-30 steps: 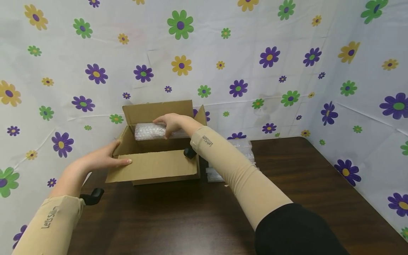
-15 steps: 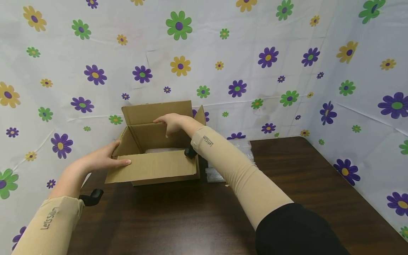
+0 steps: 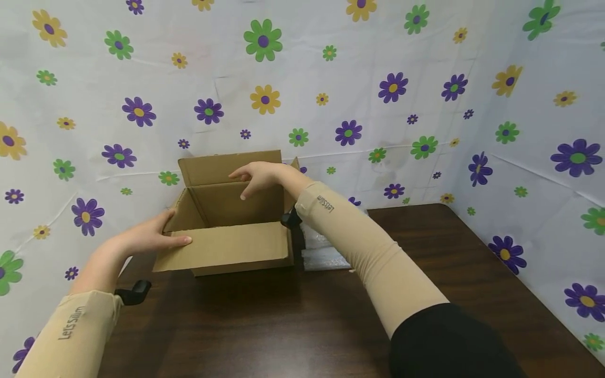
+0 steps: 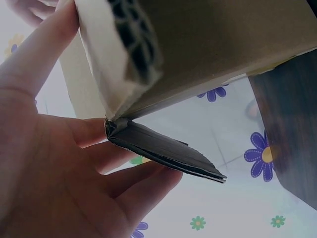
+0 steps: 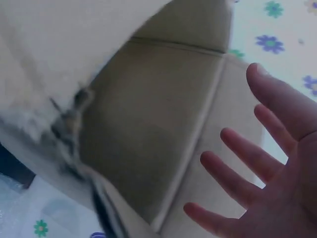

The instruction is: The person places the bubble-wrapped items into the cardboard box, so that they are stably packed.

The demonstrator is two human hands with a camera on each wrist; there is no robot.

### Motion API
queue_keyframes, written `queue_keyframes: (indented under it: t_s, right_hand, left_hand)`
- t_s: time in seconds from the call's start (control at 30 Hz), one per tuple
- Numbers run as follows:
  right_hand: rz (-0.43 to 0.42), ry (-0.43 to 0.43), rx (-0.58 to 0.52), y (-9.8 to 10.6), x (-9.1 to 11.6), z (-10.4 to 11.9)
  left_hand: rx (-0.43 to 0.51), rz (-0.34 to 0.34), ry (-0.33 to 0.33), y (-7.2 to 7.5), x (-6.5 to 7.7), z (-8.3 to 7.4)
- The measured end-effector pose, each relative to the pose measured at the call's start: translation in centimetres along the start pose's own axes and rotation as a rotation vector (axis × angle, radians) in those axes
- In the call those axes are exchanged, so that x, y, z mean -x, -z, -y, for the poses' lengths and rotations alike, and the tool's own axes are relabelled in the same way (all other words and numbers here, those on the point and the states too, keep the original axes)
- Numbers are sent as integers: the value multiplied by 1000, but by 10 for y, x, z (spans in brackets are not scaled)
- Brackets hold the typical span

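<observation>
An open cardboard box (image 3: 231,245) stands on the table with its flaps spread. My left hand (image 3: 147,235) holds the box's near left corner, thumb lying on the front flap. In the left wrist view, the fingers of my left hand (image 4: 74,163) reach behind a folded side flap (image 4: 166,148). Over the box's opening is my right hand (image 3: 262,176), fingers spread and holding nothing. The right wrist view shows my right hand (image 5: 267,168) beside the box's bare inner wall (image 5: 153,119). The front flap hides the box's floor.
Bubble-wrapped packages (image 3: 326,258) lie on the table just right of the box, partly behind my right forearm. The dark wooden table (image 3: 264,325) reaches back to a flower-patterned sheet (image 3: 302,79) behind the box and along the right side.
A bubble-wrapped package in my right hand has been let go, dropping into the box and out of sight. My right hand has since shifted slightly up. The left hand keeps its hold.
</observation>
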State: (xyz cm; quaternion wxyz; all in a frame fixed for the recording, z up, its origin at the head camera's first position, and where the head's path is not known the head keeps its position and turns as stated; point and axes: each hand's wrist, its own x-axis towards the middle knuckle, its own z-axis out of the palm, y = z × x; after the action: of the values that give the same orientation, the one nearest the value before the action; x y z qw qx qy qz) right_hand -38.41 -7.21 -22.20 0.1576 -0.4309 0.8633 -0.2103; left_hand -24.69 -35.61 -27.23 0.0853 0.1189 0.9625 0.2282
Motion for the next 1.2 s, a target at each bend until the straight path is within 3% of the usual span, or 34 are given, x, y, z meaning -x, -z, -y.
queue_keyframes:
  t_s: [0.27,0.57,0.9,1.2]
  right_hand:
    - [-32,193,-125,11,38,6]
    - [-106,330,-189,7,109,-2]
    - [-261,307,-184,-18,178,-42]
    - [-286,206,-270,-39,206,-78]
  left_hand:
    - [1,1,-7,0,0,0]
    - [-13,8,0,0,2,1]
    - [-36,14,7,3,4,1]
    - [-66,14,1,2,-1,1]
